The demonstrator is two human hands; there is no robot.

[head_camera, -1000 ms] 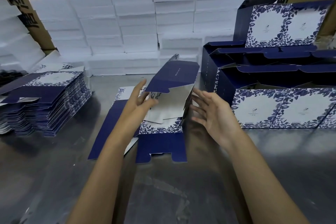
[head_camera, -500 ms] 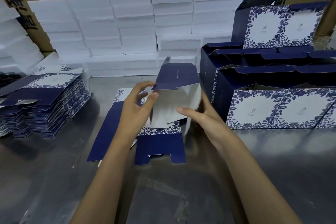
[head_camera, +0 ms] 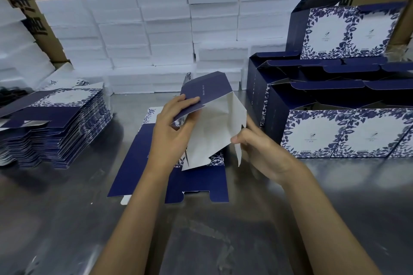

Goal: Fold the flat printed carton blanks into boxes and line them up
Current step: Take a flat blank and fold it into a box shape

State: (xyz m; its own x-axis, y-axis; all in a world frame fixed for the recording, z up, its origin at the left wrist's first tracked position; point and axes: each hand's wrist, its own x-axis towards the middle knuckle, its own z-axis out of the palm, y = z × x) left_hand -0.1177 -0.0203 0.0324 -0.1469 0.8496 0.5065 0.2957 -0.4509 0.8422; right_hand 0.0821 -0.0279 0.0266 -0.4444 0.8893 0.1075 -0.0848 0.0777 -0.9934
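At the centre of the grey metal counter, the left hand pinches the navy flap of a half-raised navy-and-white floral printed carton blank; the right hand pinches its white right edge. Flat blanks are stacked at nine o'clock, folded navy floral boxes lined up at three

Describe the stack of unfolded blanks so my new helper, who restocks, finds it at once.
On the metal table, look at its left edge, in front of the white foam blocks. The stack of flat blanks lies there: layered dark blue sheets, floral print on top. Unlike the folded boxes standing on the right, it is flat.
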